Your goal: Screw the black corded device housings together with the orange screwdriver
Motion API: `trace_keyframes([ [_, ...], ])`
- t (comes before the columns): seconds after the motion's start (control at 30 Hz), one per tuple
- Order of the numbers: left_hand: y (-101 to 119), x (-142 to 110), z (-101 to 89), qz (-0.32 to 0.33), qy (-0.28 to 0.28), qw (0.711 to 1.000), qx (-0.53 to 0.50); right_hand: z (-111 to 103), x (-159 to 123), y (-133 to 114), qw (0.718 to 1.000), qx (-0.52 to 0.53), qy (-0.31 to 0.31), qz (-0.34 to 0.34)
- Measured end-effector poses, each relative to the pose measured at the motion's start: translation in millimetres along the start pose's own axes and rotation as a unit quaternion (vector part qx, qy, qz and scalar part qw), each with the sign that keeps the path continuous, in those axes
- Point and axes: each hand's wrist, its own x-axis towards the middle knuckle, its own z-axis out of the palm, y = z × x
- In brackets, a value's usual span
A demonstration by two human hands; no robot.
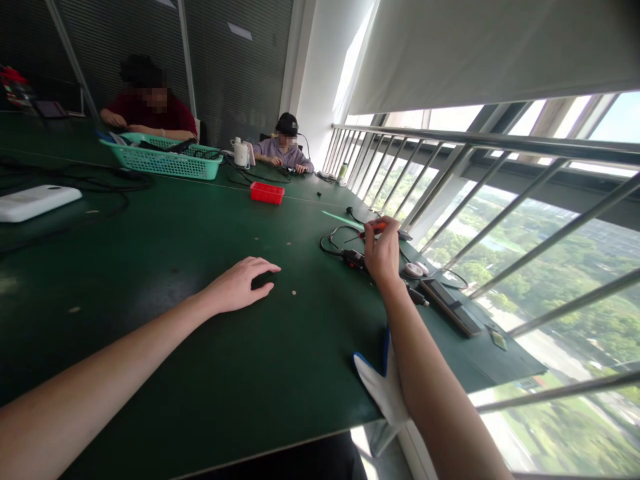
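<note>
Tool, orange, partly hidden by right hand, grip unclear, left hand loosely spread

An orange tool, partly hidden, shows near the metal railing.

This is looking like an upper-floor office workroom: a slatted partition is standing at 11 o'clock, two people are sitting around a green tabletop at 10 and 11, and a roller blind is hanging at 2 above windows overlooking treetops.
</note>
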Motion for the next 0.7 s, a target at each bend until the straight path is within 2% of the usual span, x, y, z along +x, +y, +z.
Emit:
trace_keyframes([
  [0.23,0.8,0.4,-0.7,0.004,-0.001,1.0,0.002,8.0,-3.5,7.3,0.997,-0.014,-0.068,0.037],
  [0.37,0.1,0.1,0.1,0.005,0.0,1.0,0.001,8.1,-4.4,7.1,0.996,-0.022,-0.076,0.04],
  [0.47,-1.4,0.1,1.1,0.004,-0.002,1.0,-0.002,6.6,-4.1,3.3,0.993,-0.081,-0.064,0.051],
  [0.6,-2.9,-0.2,1.8,0.003,0.003,1.0,-0.007,4.3,-2.0,-0.1,0.976,-0.183,-0.047,0.111],
  [0.7,-2.1,-0.9,1.2,-0.001,-0.002,1.0,-0.007,3.6,-1.0,0.1,0.962,-0.211,-0.057,0.166],
])
